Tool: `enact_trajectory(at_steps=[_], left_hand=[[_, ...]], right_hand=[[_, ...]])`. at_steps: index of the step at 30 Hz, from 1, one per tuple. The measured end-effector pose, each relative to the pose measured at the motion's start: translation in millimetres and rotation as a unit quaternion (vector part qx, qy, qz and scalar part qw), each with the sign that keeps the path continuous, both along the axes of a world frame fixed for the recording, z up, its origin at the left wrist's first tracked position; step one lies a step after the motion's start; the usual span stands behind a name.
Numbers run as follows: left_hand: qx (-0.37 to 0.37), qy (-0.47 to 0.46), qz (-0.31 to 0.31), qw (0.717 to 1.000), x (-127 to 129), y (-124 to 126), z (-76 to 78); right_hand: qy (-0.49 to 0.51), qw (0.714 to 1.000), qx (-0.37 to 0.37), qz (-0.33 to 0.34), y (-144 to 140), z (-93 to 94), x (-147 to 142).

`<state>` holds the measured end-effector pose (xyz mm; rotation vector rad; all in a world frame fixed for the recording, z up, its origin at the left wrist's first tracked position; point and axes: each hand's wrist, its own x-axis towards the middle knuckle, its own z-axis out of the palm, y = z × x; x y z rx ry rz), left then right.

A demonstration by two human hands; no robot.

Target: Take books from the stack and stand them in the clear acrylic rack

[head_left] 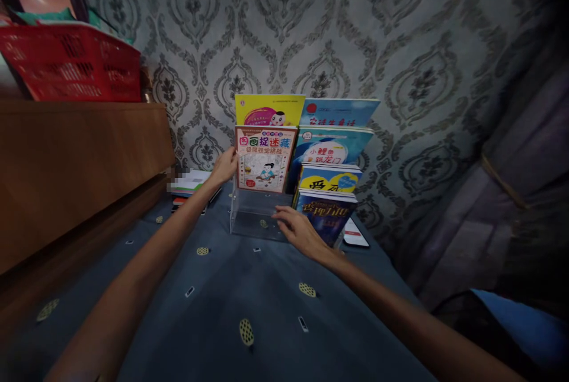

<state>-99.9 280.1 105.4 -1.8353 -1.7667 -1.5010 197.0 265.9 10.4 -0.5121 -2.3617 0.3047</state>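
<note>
A clear acrylic tiered book stand point(249, 219) stands on a blue patterned cloth against the wallpapered wall. My left hand point(224, 166) grips the left edge of a pink-bordered picture book point(265, 159) standing in a left-hand tier. Behind it sits a yellow book point(269, 109). My right hand point(299, 229) rests on the stand's front rim, fingers spread, just beside a dark blue book point(326, 211) in the lowest right tier. Above that stand a yellow-and-blue book point(329, 179), a light blue book point(331, 146) and another blue book point(340, 112).
A phone point(355, 234) lies to the right of the stand. Loose books point(191, 183) are stacked to the left by a wooden cabinet point(80, 162) bearing a red basket point(73, 61). A dark curtain point(502, 210) hangs at the right.
</note>
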Motion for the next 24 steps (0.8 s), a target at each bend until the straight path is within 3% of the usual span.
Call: enact_trajectory(at_steps=[7, 18, 24], left_hand=[[-0.008, -0.01, -0.01, 1.0, 3, -8, -2.4], [-0.024, 0.005, -0.038, 0.999, 3, -18, -11.5], [-0.012, 0.029, -0.071, 0.997, 3, -22, -19.4]], right_hand=[[-0.015, 1.0, -0.024, -0.009, -15, -24.0, 6], [-0.056, 0.987, -0.153, -0.008, -42, -77.5, -2], [-0.04, 0.981, -0.19, 0.014, -58, -91.0, -14]])
